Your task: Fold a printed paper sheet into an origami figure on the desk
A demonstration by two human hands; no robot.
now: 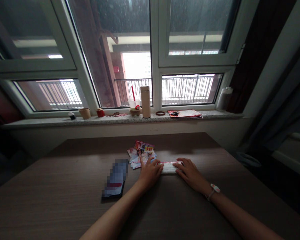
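Note:
A white folded paper strip [168,168] with a red upper edge lies flat on the table between my hands. My left hand [151,170] has its thumb and some fingers on the strip's left end, while its index finger points forward over a pile of colourful printed paper pieces [143,152]. At the strip's right end, the thumb and fingers of my right hand [189,171] close on the paper. A bracelet [214,189] is on my right wrist. To the left of my left hand lies a phone [116,180] with a pixelated screen.
The brown table [60,186] reaches to the wall under the window. On the stone sill [107,120] stand a beige thermos [145,101], a cup with a red straw [134,103], a paper cup [84,113], a bottle [224,99], and scissors [174,114] on red-and-white papers [187,114].

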